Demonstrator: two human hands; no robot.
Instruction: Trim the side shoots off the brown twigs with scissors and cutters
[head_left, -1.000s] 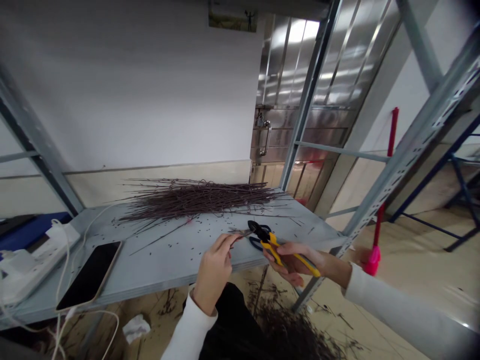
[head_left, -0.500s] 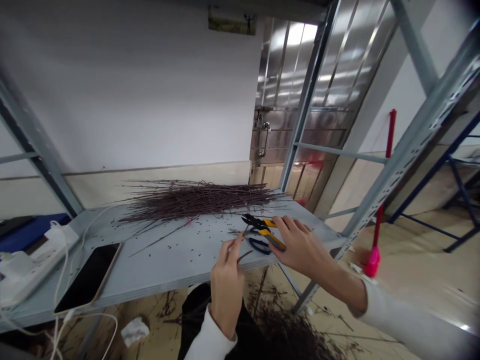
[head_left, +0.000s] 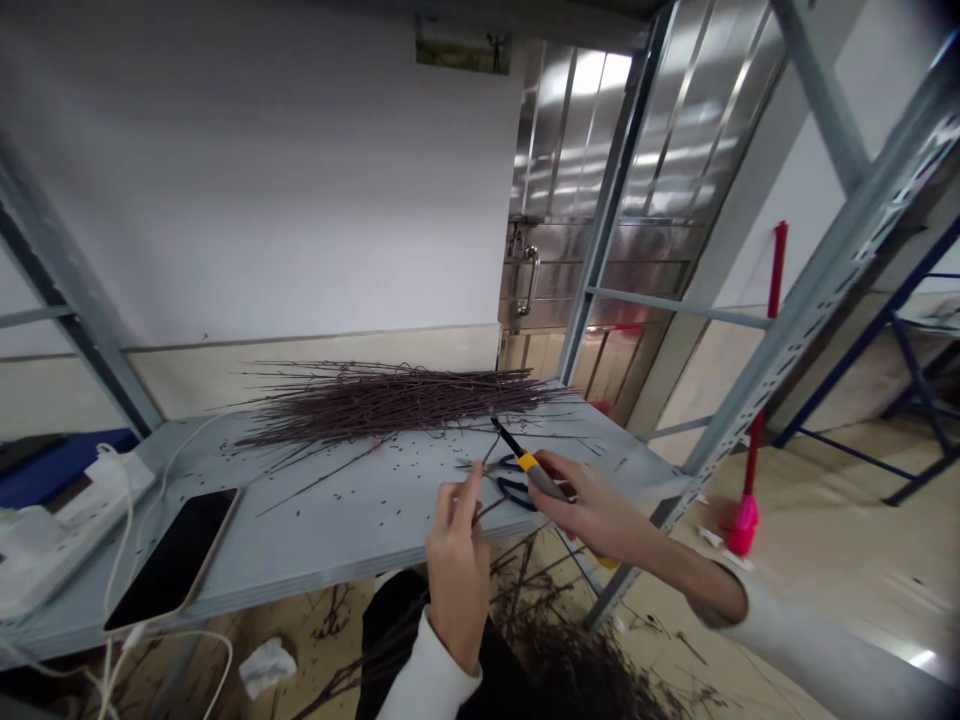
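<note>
Pruning shears (head_left: 531,468) tipped up in right hand (head_left: 592,515) | left hand (head_left: 456,580) pinches twig (head_left: 489,510)

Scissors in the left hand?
No, the yellow-handled scissors are gripped in the right hand, not the left hand.

Grey steel shelf (head_left: 330,540): dark twig pile (head_left: 390,402) at the back, loose twig bits (head_left: 352,500) scattered across the top, phone (head_left: 172,560) near the front left edge, white power strip (head_left: 52,540) just beside it. Floor (head_left: 840,540) below: twig heap (head_left: 577,665), crumpled tissue (head_left: 268,667).
</note>
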